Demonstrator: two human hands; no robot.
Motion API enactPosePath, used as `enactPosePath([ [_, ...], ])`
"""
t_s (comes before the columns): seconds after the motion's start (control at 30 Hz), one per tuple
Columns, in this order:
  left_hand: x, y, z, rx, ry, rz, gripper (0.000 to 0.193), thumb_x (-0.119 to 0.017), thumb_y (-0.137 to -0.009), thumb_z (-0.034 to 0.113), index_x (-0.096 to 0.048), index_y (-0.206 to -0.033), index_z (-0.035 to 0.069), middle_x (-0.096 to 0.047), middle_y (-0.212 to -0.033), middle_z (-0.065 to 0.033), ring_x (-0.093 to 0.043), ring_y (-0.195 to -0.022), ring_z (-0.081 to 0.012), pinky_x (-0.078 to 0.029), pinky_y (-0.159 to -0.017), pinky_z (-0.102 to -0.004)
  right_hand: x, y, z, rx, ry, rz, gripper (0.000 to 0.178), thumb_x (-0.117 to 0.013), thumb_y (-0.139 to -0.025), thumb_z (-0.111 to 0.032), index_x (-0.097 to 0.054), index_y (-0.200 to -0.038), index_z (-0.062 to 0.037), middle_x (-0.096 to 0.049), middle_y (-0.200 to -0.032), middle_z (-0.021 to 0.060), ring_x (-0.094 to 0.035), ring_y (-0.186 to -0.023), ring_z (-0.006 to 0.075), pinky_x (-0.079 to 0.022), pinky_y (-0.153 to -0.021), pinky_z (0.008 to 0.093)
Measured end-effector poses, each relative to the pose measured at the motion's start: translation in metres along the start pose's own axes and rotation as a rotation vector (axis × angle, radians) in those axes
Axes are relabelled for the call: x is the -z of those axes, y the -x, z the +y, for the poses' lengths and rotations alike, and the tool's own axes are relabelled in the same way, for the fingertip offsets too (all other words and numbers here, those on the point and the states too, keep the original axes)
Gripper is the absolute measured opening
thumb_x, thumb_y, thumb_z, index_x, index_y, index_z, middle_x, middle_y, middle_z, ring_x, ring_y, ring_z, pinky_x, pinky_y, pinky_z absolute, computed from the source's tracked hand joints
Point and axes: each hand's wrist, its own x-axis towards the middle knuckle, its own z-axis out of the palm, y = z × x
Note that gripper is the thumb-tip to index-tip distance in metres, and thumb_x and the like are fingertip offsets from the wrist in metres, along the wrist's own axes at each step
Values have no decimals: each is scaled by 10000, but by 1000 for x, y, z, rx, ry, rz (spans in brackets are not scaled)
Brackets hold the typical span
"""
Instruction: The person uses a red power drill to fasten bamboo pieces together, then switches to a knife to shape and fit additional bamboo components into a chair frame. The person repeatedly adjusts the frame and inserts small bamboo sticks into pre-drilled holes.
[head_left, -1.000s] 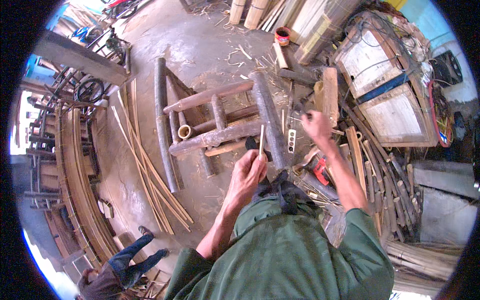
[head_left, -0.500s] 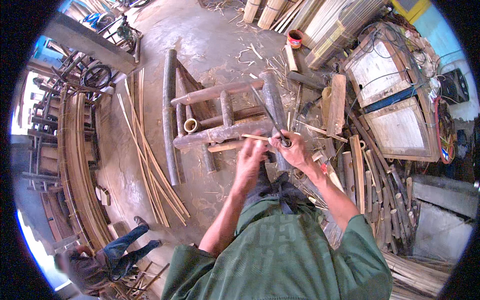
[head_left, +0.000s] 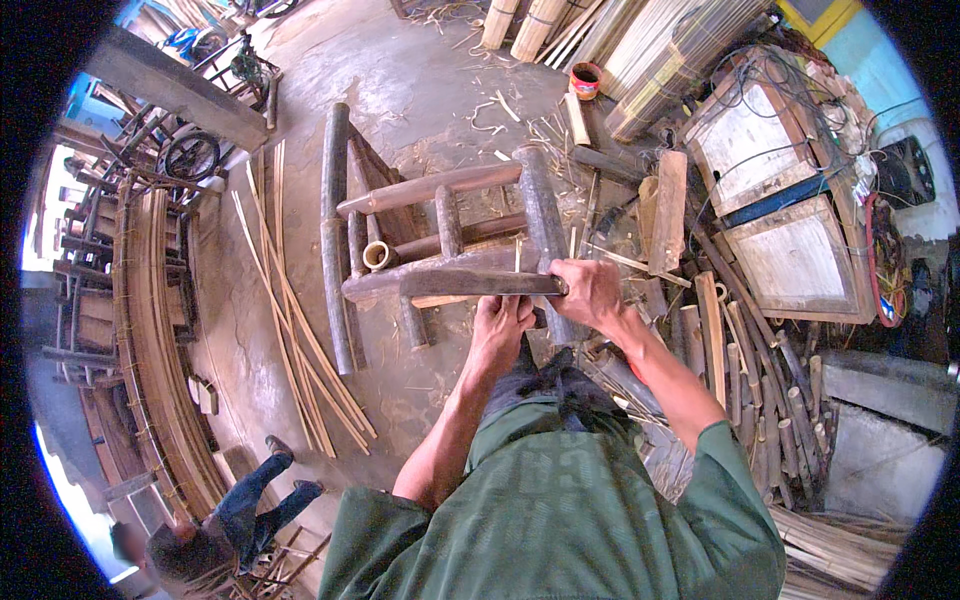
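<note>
A bamboo frame (head_left: 435, 187) of thick dark poles, shaped like part of a chair, lies on the floor before me. My right hand (head_left: 592, 292) is closed round the handle end of a machete (head_left: 470, 284), whose wide dark blade points left above the frame's near rail (head_left: 440, 266). Just below the blade, my left hand (head_left: 500, 325) pinches a thin pale bamboo strip (head_left: 519, 256). It stands up past the blade's far side; whether the edge touches it is hidden. A short open bamboo tube (head_left: 378, 255) shows at the frame's left.
Long bamboo slats (head_left: 290, 320) lie crossed on the floor at left. To my right are a wooden board (head_left: 669, 210), a heap of cut bamboo poles (head_left: 780, 400) and a cabinet (head_left: 795, 255). A red tin (head_left: 585, 80) stands far off. Another person (head_left: 225, 535) is at lower left.
The machete has swung from pointing up and away to lying across, pointing left, its flat side showing. The strip has turned from lying sideways to upright in my left hand.
</note>
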Motion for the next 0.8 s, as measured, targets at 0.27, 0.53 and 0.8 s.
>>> enactPosePath([
  [0.27, -9, 45, 85, 105, 163, 115, 208, -507, -949, 244, -504, -843, 65, -484, -716, -18, -464, -624, -141, -392, -556, -265, 10, -8, 126, -620, -65, -46, 275, -603, -800, -299, -702, -868, -51, -675, -719, 139, -660, -665, 325, -516, -600, 419],
  [0.53, -17, 4, 54, 156, 179, 153, 278, -491, -995, 296, -570, -960, 32, -489, -714, 34, -415, -633, -48, -349, -565, -205, 12, -21, 22, -103, 51, -44, 323, -689, -732, -394, -660, -834, -89, -663, -726, 127, -661, -692, 320, -513, -616, 447],
  [0.8, 4, 25, 57, 206, 67, 171, 242, -513, -974, 243, -605, -993, 20, -438, -668, 53, -378, -607, -41, -305, -532, -209, 48, -12, 173, -614, 73, 189, 351, -584, -813, -358, -691, -813, -24, -647, -656, 193, -660, -616, 325, -500, -551, 408],
])
